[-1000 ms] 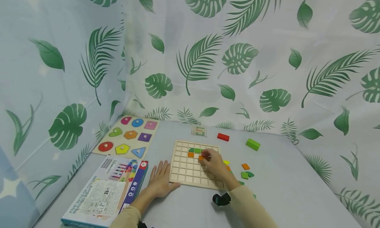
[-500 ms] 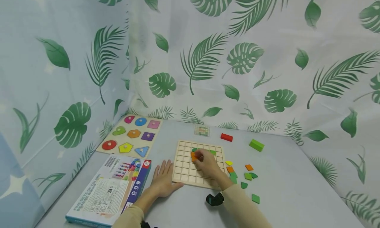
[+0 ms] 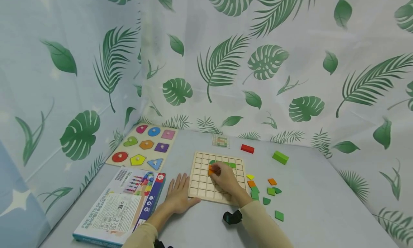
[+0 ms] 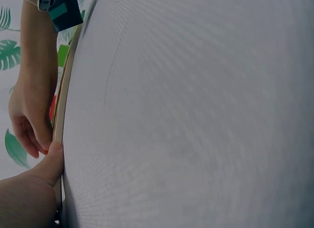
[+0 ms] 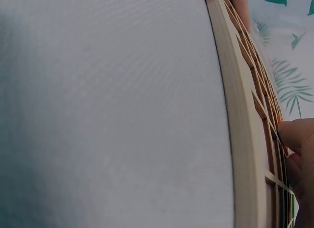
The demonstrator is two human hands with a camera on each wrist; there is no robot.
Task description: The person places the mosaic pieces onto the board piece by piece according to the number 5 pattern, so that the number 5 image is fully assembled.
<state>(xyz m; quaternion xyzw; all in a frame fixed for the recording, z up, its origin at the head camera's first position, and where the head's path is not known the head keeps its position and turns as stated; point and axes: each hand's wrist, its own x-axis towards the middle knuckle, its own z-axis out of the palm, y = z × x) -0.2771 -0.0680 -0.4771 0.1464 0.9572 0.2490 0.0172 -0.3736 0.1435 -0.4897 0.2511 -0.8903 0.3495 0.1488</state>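
Observation:
A wooden grid board (image 3: 200, 192) lies on the table. My right hand (image 3: 226, 178) is over its upper-left part, thumb and fingertips pinching a small orange tile (image 3: 210, 172) at the board's surface. Another bit of orange shows just above, partly covered by the fingers. Green tiles (image 3: 232, 165) sit in cells of an upper row. My left hand (image 3: 178, 197) rests flat on the table at the board's left side, fingers straight and thumb against the lower-left corner. The left wrist view shows that thumb (image 4: 53, 161) at the board's edge.
Several loose green, orange and yellow tiles (image 3: 271, 191) lie right of the board. Behind stand a pattern card (image 3: 221, 141), a red block (image 3: 247, 148) and a green block (image 3: 280, 157). At left are a knobbed shape puzzle (image 3: 124, 156) and a boxed bead set (image 3: 106, 208).
My right hand has moved left across the board with the orange tile, down beside the orange tile on the left. Over the last half second it barely shifts. My left hand stays put.

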